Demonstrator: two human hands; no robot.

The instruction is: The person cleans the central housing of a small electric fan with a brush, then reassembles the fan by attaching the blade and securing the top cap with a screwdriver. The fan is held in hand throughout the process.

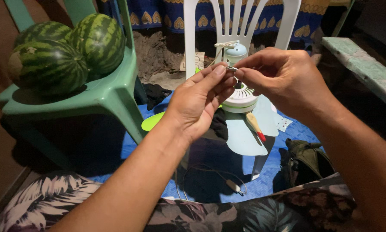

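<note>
Wire end (pixel 231 68) between both hands' fingertips.

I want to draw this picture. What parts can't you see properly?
- Head view: the tiny pale piece pinched between the left hand and right hand is too small to identify.
- The fan motor on the white chair is partly covered by both hands.
- The dark bag is shadowed.

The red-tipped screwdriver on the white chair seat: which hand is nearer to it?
Right. The right hand is above the screwdriver, slightly to its right; the left hand is farther off to its left. Neither touches it.
</note>
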